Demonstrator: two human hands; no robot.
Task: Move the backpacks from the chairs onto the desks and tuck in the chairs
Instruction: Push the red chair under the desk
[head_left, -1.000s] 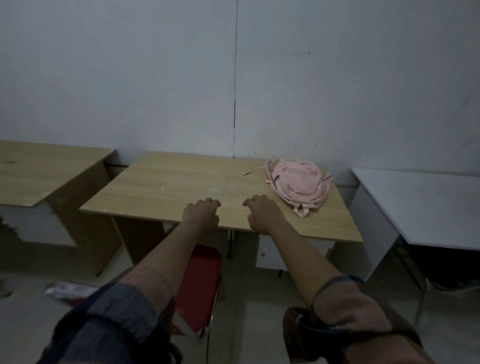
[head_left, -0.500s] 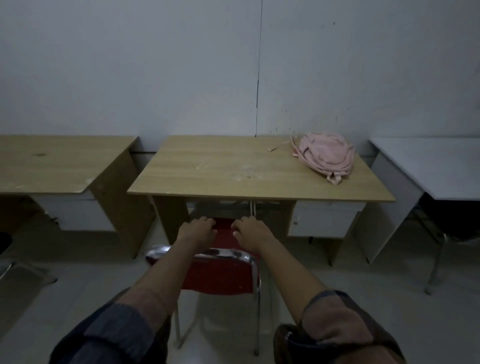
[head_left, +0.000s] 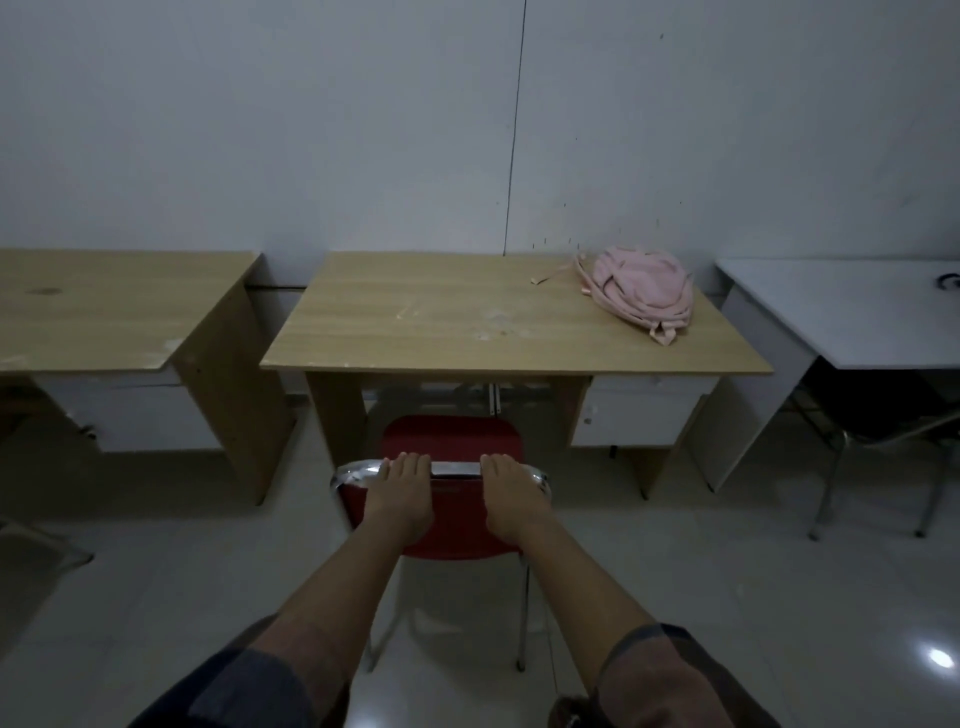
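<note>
A red chair (head_left: 451, 440) with a chrome frame stands on the floor in front of the middle wooden desk (head_left: 447, 322), its seat front just under the desk's edge. My left hand (head_left: 401, 493) and my right hand (head_left: 513, 493) both grip the top rail of the chair's backrest, fingers curled over the chrome bar. A pink backpack (head_left: 640, 288) lies flat on the desk's back right corner, one strap trailing to the left.
Another wooden desk (head_left: 104, 306) stands to the left and a white desk (head_left: 852, 312) to the right, with a dark chair (head_left: 883, 415) partly under it. All desks back onto a grey wall. A drawer unit (head_left: 631, 415) hangs under the middle desk's right side.
My hands left the desk edge, dropped onto the chair's backrest and took hold of it. The view has pulled back from the desk.
</note>
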